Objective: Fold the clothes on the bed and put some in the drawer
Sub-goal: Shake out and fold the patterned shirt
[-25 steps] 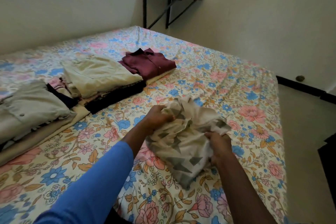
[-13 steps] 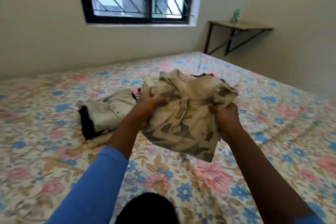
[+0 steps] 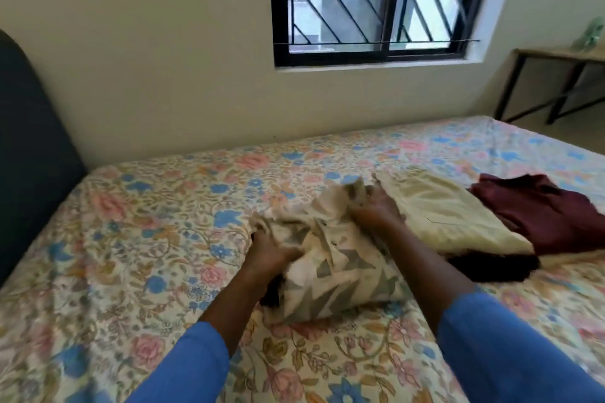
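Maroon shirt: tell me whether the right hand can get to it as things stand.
Probably, but not at once. The right hand grips the patterned garment and must let go first. The maroon shirt lies uncovered to its right, past the cream folded garment, with nothing standing over either.

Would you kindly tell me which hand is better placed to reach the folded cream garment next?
Probably the right hand: it holds the patterned garment directly beside the cream garment, while the left hand holds the opposite edge, farther away.
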Available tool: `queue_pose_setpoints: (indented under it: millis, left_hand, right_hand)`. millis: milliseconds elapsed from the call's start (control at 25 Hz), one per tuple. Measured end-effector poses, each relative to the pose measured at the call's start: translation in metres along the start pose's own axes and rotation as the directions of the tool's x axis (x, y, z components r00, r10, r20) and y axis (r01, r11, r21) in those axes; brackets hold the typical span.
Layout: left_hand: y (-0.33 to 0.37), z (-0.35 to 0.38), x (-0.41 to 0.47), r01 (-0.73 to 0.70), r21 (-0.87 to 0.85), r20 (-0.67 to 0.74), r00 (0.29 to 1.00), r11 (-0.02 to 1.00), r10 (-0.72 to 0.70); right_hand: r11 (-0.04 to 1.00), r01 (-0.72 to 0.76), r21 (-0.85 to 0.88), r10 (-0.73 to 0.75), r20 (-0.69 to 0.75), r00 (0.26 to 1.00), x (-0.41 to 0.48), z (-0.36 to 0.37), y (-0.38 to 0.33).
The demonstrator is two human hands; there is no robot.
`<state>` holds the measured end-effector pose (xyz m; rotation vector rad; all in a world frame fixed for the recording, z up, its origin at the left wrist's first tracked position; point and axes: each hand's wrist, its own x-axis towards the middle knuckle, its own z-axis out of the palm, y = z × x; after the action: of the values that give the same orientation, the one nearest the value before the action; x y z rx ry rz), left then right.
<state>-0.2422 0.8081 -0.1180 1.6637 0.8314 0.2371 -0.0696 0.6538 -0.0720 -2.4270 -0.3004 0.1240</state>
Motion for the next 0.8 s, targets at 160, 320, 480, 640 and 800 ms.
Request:
queue_pose_setpoints:
  millis: [160, 320, 480, 640, 800]
  left_hand:
    - [0.013, -0.002, 0.015, -0.171, 0.458, -0.397, 0.839, 0.873, 0.372]
    - [0.051, 0.012, 0.057, 0.003, 0.275, -0.309, 0.947, 0.961, 0.085]
    - [0.051, 0.017, 0.077, 0.086, 0.146, -0.233, 0.971, 0.986, -0.05]
    - [0.063, 0.016, 0.072, 0.126, -0.49, -0.1, 0.975, 0.863, -0.199]
    - [0.063, 0.017, 0.062, 0.209, -0.781, 0.101, 0.972, 0.589, -0.211]
  right_hand:
    - [0.99, 0.125, -0.072, -0.138, -0.239, 0.961, 0.018, 0.028, -0.034]
    - [0.924, 0.032, -0.382, 0.02, 0.132, 0.991, 0.028, 0.047, -0.067]
    - [0.969, -0.014, -0.245, 0.052, 0.149, 0.988, 0.037, 0.043, -0.063]
    - [0.703, -0.43, 0.566, 0.241, 0.38, 0.893, 0.036, 0.016, -0.05]
    - [0.022, -0.505, 0.863, 0.167, 0.495, 0.853, 0.016, 0.008, -0.017]
